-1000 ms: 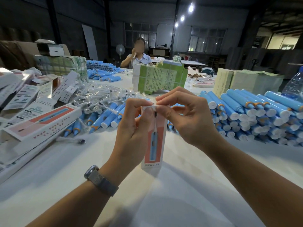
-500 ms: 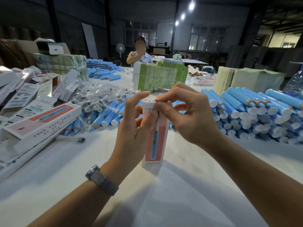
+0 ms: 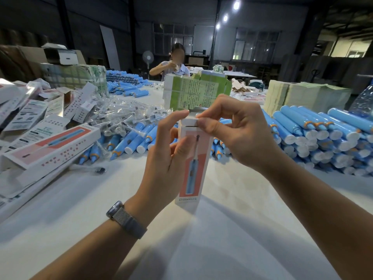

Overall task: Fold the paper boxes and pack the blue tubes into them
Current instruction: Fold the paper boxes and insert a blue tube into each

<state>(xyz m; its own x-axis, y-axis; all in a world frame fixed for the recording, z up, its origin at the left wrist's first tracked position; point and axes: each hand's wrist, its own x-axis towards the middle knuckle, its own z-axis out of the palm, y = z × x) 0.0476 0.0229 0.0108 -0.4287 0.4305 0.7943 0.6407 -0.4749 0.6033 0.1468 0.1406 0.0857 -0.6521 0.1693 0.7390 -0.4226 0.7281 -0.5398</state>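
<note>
A tall white paper box with a coral panel and a blue toothbrush picture stands upright on the white table. My left hand grips its left side, thumb on the front, index finger raised by the top. My right hand pinches the top flap at the box's upper edge, where a dark slit still shows. Blue tubes with white caps lie stacked in a big pile to the right. More blue tubes lie behind my left hand. What is inside the box is hidden.
Closed and flat boxes pile up at the left, with bagged brush heads behind them. A green printed carton stands in the middle rear, paper stacks at the right rear. A person sits at the far end.
The box's top has gone from open to nearly closed as my right hand pushes the flap down. My left index finger has lifted off toward the top edge.
</note>
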